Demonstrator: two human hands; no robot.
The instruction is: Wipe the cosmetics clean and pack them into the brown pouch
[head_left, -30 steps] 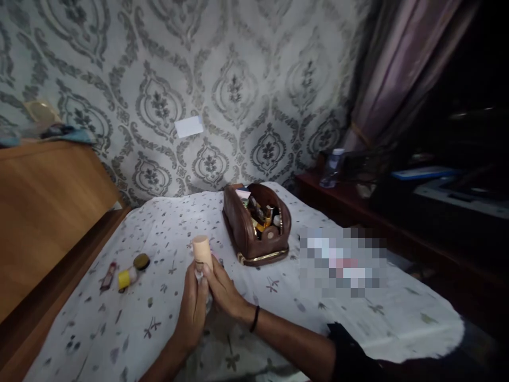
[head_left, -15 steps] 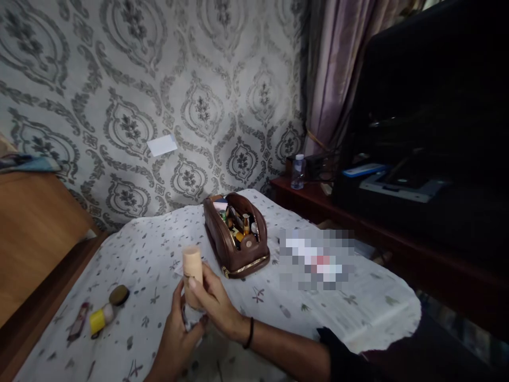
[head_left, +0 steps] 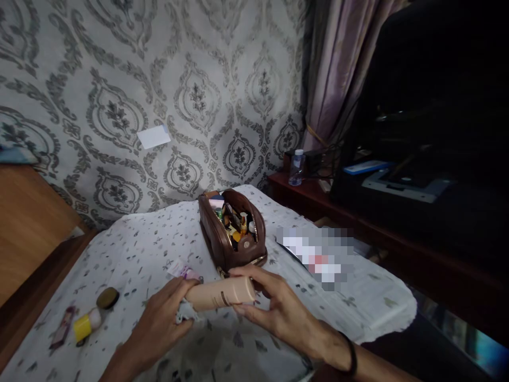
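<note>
A beige cylindrical cosmetic bottle (head_left: 217, 295) lies sideways between my two hands, above the patterned cloth. My left hand (head_left: 165, 313) is wrapped round its left end, with a crumpled greyish cloth (head_left: 186, 312) under those fingers. At the other end, my right hand (head_left: 274, 305) grips the bottle between thumb and fingers. Just behind stands a brown makeup bag (head_left: 222, 246), unzipped, with several small cosmetics inside. A white and purple tube (head_left: 183, 269) lies beyond my left hand, partly hidden by it.
On the left of the bedspread (head_left: 139, 254) lie a dark round jar (head_left: 107, 298), a yellow and white container (head_left: 85, 324) and a slim pinkish packet (head_left: 62, 327). A blurred-out item (head_left: 314, 257) lies right of the bag. A clear bottle (head_left: 296, 168) stands on the red-brown ledge.
The bottle has gone from upright to lying sideways. My right hand has moved right, onto its far end, and my left hand stays round the other end. The view has shifted slightly.
</note>
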